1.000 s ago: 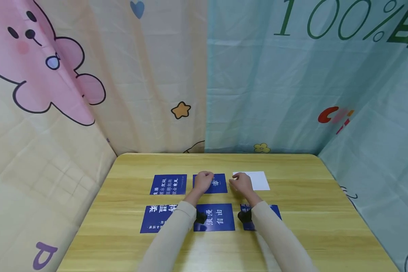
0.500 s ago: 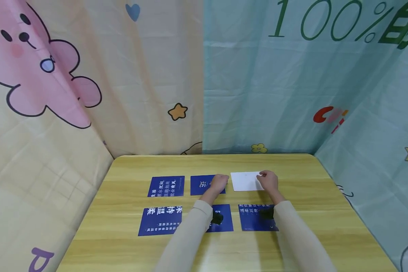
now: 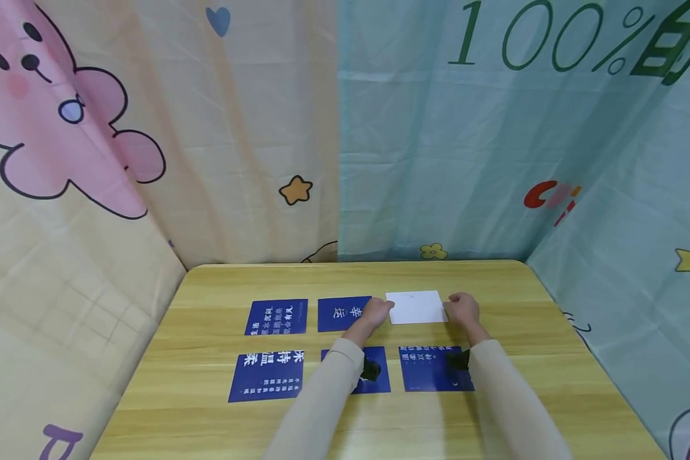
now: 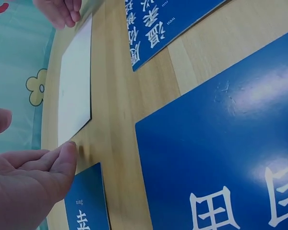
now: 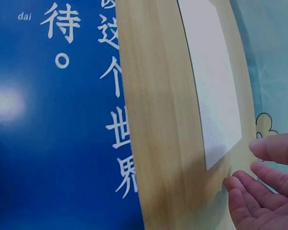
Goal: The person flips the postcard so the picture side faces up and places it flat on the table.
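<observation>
A white card (image 3: pixel 416 308), blank on its upper face, lies flat at the back of the table, between my two hands. My left hand (image 3: pixel 377 313) is at its left edge. The left wrist view shows those fingertips (image 4: pixel 69 148) right at the corner of the card (image 4: pixel 76 81), with the thumb held apart. On the other side, my right hand (image 3: pixel 463 309) is beside the card's right edge. Its fingers (image 5: pixel 245 187) are loosely bent and spread from the thumb, a small gap from the card's corner in the right wrist view.
Blue cards with white Chinese characters lie around: back left (image 3: pixel 276 317), back middle (image 3: pixel 336 314), front left (image 3: pixel 266 378), front middle (image 3: pixel 379 367) partly under my left sleeve (image 3: pixel 322 396), and front right (image 3: pixel 428 375). Printed curtains (image 3: pixel 437 140) hang behind the wooden table (image 3: pixel 207 281).
My left hand has moved right, from over the back middle blue card to the white card's left edge. My right hand has gone from that card's left side to its right. The head view shifted slightly.
</observation>
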